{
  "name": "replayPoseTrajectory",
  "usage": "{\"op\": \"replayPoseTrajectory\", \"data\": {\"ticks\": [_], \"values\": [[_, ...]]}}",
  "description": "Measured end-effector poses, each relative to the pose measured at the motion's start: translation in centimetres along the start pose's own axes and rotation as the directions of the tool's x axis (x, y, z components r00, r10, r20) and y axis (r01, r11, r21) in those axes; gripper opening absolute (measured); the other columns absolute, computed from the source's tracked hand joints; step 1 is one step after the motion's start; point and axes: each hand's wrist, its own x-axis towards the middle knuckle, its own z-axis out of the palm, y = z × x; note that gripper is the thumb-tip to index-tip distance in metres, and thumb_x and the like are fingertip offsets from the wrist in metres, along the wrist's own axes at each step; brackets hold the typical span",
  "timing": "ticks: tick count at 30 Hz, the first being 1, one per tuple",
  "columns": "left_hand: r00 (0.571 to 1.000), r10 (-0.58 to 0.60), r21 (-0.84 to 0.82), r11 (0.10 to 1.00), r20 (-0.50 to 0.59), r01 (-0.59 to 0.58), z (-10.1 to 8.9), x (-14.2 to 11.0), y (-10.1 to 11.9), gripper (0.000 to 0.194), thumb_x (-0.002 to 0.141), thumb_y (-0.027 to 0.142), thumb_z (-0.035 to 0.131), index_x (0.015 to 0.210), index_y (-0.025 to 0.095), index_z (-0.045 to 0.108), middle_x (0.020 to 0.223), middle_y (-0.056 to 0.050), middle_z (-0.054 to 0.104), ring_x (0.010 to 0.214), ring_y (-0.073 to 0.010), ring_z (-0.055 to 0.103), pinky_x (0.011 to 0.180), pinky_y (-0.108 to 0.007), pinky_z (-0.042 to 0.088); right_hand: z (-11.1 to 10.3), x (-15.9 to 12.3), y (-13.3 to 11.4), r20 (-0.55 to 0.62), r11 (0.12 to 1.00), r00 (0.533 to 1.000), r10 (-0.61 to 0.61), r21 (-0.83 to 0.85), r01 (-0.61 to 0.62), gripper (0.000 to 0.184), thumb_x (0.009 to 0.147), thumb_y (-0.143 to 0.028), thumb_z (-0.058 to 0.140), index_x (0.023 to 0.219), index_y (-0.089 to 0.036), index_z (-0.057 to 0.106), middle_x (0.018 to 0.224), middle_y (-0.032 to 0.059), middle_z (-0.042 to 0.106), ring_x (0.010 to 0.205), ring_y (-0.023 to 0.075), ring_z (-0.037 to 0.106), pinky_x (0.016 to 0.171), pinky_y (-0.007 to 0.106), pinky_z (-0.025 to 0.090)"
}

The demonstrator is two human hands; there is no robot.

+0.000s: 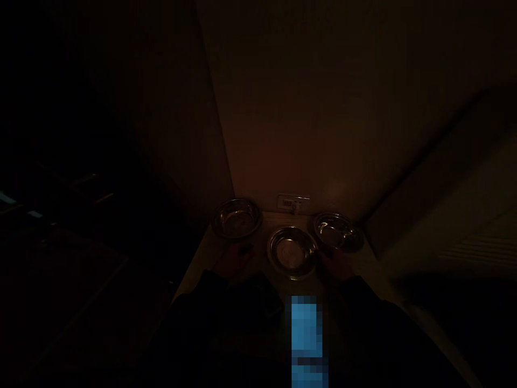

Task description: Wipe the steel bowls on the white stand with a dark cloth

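The scene is very dark. Three shiny round metal bowls rest on a small pale table: a left bowl (238, 233), a middle bowl (291, 254) nearer to me, and a right bowl (336, 230). My right hand (335, 263) is at the right rim of the middle bowl, its fingers closed there and its back just below the right bowl. In front of the left bowl, my left hand (234, 260) has curled fingers with a dark spot by the fingertips; what it holds, if anything, I cannot make out. Dark sleeves cover both arms.
A wall socket (293, 202) with something plugged in sits low on the wall behind the bowls. The table (194, 277) stands against this wall. A dark flat object (269, 296) lies near my left wrist. A pixelated blue patch (306, 334) covers the lower middle.
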Motion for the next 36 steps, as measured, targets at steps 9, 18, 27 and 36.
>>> {"op": "replayPoseTrajectory", "data": {"ticks": [9, 18, 27, 36], "values": [[0.977, -0.198, 0.264, 0.949, 0.080, 0.171, -0.8, -5.8, -4.4, 0.051, 0.066, 0.039, 0.058, 0.109, 0.012, 0.059, 0.113, -0.014, 0.060, 0.103, -0.0262, 0.055, 0.087, -0.033, 0.041, 1.0, -4.6, -4.6, -0.113, 0.907, 0.938, -0.328, -0.314, 0.280, 0.034, 0.082, -0.034, 0.043, 0.107, -0.013, 0.055, 0.096, 0.0140, 0.062, 0.084, 0.0235, 0.060, 0.074, 0.039, 0.048], [0.981, -0.164, 0.131, 0.980, 0.104, 0.150, -1.0, -8.0, -4.3, 0.033, 0.070, 0.036, 0.053, 0.090, 0.012, 0.065, 0.095, -0.011, 0.066, 0.089, -0.0232, 0.060, 0.077, -0.031, 0.044, 8.6, -8.3, -9.5, 0.422, 0.810, 0.858, -0.292, -0.367, 0.456, 0.058, 0.070, -0.009, 0.048, 0.127, -0.019, 0.044, 0.120, 0.0134, 0.053, 0.109, 0.0269, 0.051, 0.089, 0.042, 0.042], [0.995, -0.089, -0.193, 0.978, -0.047, 0.079, -4.1, -9.8, -2.9, 0.034, 0.071, 0.045, 0.054, 0.086, 0.016, 0.064, 0.089, -0.005, 0.068, 0.084, -0.0203, 0.061, 0.076, -0.029, 0.046, 3.5, -4.9, -10.3, 0.301, 0.946, 0.907, -0.295, 0.228, 0.231, 0.034, 0.079, -0.027, 0.044, 0.108, -0.021, 0.060, 0.102, 0.0058, 0.065, 0.098, 0.0211, 0.058, 0.089, 0.040, 0.044], [0.987, -0.112, -0.241, 0.967, -0.111, 0.082, -4.8, -10.0, -1.2, 0.037, 0.069, 0.047, 0.054, 0.085, 0.015, 0.065, 0.089, -0.005, 0.068, 0.086, -0.0219, 0.060, 0.077, -0.030, 0.046, 2.8, -5.1, -11.0, 0.349, 0.896, 0.825, -0.445, 0.187, 0.404, 0.026, 0.075, -0.024, 0.049, 0.097, -0.018, 0.061, 0.097, 0.0070, 0.065, 0.092, 0.0215, 0.059, 0.083, 0.038, 0.046]]}}
